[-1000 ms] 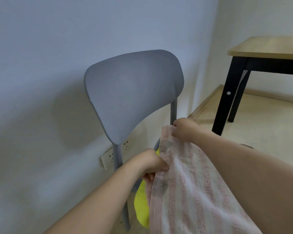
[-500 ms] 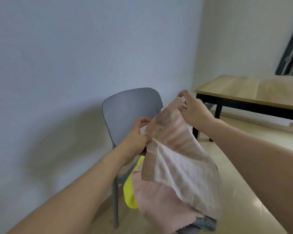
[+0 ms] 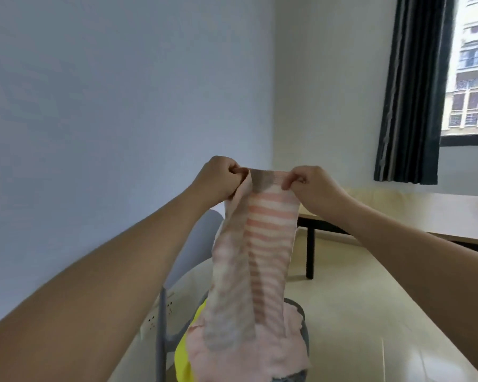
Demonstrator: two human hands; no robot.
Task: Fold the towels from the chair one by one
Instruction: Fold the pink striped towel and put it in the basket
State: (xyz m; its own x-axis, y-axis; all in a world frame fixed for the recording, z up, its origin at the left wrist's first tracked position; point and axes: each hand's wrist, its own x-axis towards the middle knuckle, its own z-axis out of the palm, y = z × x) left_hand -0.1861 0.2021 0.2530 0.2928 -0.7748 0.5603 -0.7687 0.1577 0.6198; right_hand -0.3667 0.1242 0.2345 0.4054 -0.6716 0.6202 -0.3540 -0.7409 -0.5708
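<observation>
A pink-and-white striped towel (image 3: 262, 244) hangs lengthwise in front of me, held up by its top edge. My left hand (image 3: 218, 180) pinches the top left corner and my right hand (image 3: 309, 186) pinches the top right corner. The towel's lower end still rests on the pile on the grey chair (image 3: 193, 252), whose backrest shows behind the towel. Under it lie a plain pink towel (image 3: 282, 351) and a yellow towel (image 3: 184, 362), partly hidden.
A wooden table with black legs (image 3: 425, 213) stands to the right, behind my right arm. A dark curtain (image 3: 414, 89) hangs beside a window at the far right. The white wall is close behind the chair, with a socket strip (image 3: 160, 312) low on it.
Both hands have lifted the striped towel from chair level up high, so it now hangs stretched downward. My view has tilted up toward the window.
</observation>
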